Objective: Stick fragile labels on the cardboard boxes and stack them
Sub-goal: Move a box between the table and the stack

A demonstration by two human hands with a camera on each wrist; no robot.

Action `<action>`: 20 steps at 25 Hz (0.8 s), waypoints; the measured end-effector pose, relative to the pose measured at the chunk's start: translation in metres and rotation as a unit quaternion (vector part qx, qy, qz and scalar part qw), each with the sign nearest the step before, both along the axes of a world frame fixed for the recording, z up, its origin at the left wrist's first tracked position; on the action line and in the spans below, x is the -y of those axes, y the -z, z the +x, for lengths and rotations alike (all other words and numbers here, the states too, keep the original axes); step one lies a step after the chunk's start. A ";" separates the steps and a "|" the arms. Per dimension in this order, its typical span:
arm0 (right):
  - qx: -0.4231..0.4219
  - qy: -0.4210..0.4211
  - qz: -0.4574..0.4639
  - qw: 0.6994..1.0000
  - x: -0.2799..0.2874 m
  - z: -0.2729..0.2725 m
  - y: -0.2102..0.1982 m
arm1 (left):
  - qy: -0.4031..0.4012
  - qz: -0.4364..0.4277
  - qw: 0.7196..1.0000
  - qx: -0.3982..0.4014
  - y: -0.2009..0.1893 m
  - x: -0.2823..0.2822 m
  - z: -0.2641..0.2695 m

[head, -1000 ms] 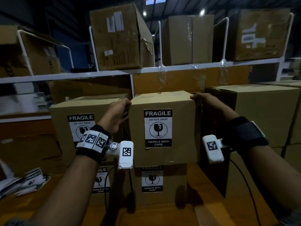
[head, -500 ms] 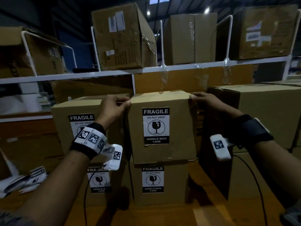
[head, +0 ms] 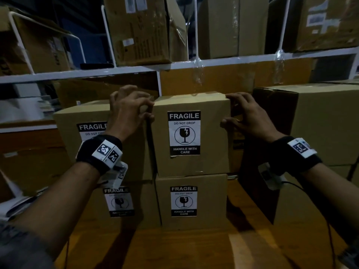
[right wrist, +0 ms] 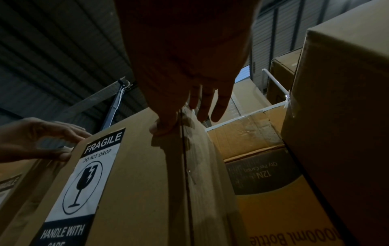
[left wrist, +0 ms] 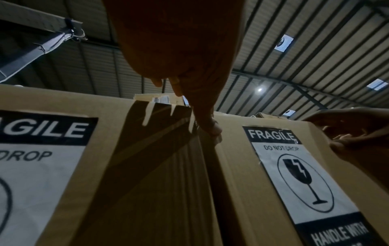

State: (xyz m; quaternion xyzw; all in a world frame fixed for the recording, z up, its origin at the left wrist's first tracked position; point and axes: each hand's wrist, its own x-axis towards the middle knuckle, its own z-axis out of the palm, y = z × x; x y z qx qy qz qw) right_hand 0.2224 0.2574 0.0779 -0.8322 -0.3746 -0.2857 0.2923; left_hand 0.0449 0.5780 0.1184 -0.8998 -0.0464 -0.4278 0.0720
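Observation:
A cardboard box (head: 209,136) with a fragile label (head: 184,133) sits on top of another labelled box (head: 209,200), forming the right stack. My left hand (head: 143,108) grips its upper left corner, thumb on the front edge (left wrist: 210,128). My right hand (head: 236,109) grips the upper right corner, with the thumb (right wrist: 164,128) on the front face and the fingers round the side. To the left is a second stack of two labelled boxes (head: 77,121), tight against the first.
A large plain box (head: 320,123) stands close on the right. A white shelf rail (head: 136,68) runs above, loaded with bigger boxes (head: 139,30). Loose label sheets (head: 17,202) lie at the far left on the wooden table (head: 174,249).
The top box has settled down onto the lower one. Both hands have slid up to its top corners, and my head has moved closer.

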 end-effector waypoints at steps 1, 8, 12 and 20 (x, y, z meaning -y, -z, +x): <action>0.005 -0.007 0.004 1.000 0.001 0.001 0.000 | 0.003 -0.007 1.000 -0.002 -0.001 -0.002 0.001; -0.001 -0.029 0.074 0.997 -0.011 -0.003 0.015 | 0.044 -0.058 0.997 0.004 0.007 -0.010 0.001; 0.002 -0.038 0.090 0.995 -0.021 -0.005 0.017 | 0.061 -0.086 0.994 0.012 0.011 -0.016 -0.002; -0.099 -0.087 0.120 0.984 -0.030 -0.009 0.024 | 0.055 -0.173 0.982 -0.048 0.018 -0.069 -0.030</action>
